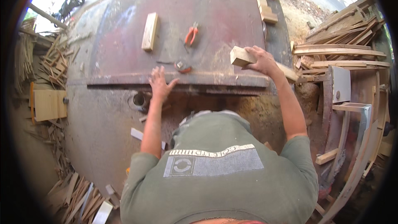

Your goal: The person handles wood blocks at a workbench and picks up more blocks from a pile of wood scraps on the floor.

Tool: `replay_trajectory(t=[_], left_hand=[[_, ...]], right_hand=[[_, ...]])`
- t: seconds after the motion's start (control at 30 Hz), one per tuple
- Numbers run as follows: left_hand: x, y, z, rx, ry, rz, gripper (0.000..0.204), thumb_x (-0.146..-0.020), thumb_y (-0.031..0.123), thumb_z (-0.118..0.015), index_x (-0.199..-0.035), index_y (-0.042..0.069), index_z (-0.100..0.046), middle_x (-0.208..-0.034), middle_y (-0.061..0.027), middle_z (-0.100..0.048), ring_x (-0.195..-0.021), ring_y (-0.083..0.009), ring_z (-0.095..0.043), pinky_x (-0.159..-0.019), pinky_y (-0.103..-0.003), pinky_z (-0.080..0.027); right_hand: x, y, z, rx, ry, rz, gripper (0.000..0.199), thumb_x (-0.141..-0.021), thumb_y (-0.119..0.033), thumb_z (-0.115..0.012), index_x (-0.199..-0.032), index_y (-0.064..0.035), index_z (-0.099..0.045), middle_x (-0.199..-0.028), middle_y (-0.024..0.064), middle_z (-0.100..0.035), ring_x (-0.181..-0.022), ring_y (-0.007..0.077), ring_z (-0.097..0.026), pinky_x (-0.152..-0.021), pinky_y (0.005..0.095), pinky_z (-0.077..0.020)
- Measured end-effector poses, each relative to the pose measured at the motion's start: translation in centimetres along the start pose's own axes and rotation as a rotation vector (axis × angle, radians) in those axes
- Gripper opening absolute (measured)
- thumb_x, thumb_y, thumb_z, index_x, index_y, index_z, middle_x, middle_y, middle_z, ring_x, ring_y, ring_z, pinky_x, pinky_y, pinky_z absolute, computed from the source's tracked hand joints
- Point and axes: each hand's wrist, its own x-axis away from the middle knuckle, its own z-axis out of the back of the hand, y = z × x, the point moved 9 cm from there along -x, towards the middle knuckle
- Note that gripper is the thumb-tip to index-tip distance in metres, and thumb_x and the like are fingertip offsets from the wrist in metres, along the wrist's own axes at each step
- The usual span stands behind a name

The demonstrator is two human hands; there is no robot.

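My right hand (262, 61) is wrapped over a thick wooden block (240, 57) at the table's right side. The block's near-left end sticks out past my fingers, and its other end shows beyond my wrist. With fingers spread, my left hand (161, 84) rests at the front edge of the dark reddish table (219, 8) and holds nothing. Just beyond it lies a small tool with an orange-red handle (183, 67), its kind unclear. Pliers with orange handles (191, 35) lie farther back. A second wooden block (149, 32) sits on the table left of them.
Several wooden blocks (265, 5) line the table's far right edge. Stacked boards (344, 50) and a wooden frame (352, 108) stand on the right. Scrap wood (83, 199) lies at lower left. Under the table's front edge is a can (139, 101). A motorbike (72, 5) stands outside.
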Motion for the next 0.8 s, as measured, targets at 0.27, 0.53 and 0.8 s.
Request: replay_trajectory(t=[0.27, 0.53, 0.8], left_hand=[[0.8, -4.3, -4.2, -0.066, -0.113, 0.047, 0.103, -0.088, 0.079, -0.058, -0.162, 0.014, -0.025, -0.169, -0.012, -0.014, -0.16, -0.0315, 0.001, -0.119, -0.073, 0.006], [0.6, -4.1, -4.3, -0.028, -0.092, 0.049, 0.099, -0.087, 0.074, -0.063, -0.161, 0.018, -0.027, -0.169, -0.0113, -0.017, -0.159, -0.0336, -0.003, -0.118, -0.074, 0.005], [0.1, -4.0, -4.2, -0.08, -0.012, -0.034, 0.099, -0.087, 0.075, -0.062, -0.16, 0.015, -0.032, -0.168, -0.0125, -0.02, -0.159, -0.034, -0.007, -0.118, -0.072, 0.002]], right_hand=[[1.5, 9.6, -10.8, 0.383, 0.102, 0.132, 0.076, -0.086, -0.059, -0.071, -0.142, -0.01, -0.056, -0.114, 0.0118, -0.06, -0.106, 0.0296, -0.058, -0.089, 0.0432, -0.0471], [1.2, 8.2, -11.7, 0.302, 0.121, 0.14, 0.073, -0.087, -0.06, -0.07, -0.14, -0.0102, -0.059, -0.112, 0.0107, -0.061, -0.106, 0.0297, -0.058, -0.09, 0.0431, -0.045], [0.6, 6.4, -12.8, 0.356, 0.186, 0.118, 0.084, -0.084, -0.063, -0.071, -0.142, -0.0038, -0.055, -0.122, 0.0181, -0.06, -0.119, 0.0352, -0.055, -0.104, 0.0485, -0.0431]])
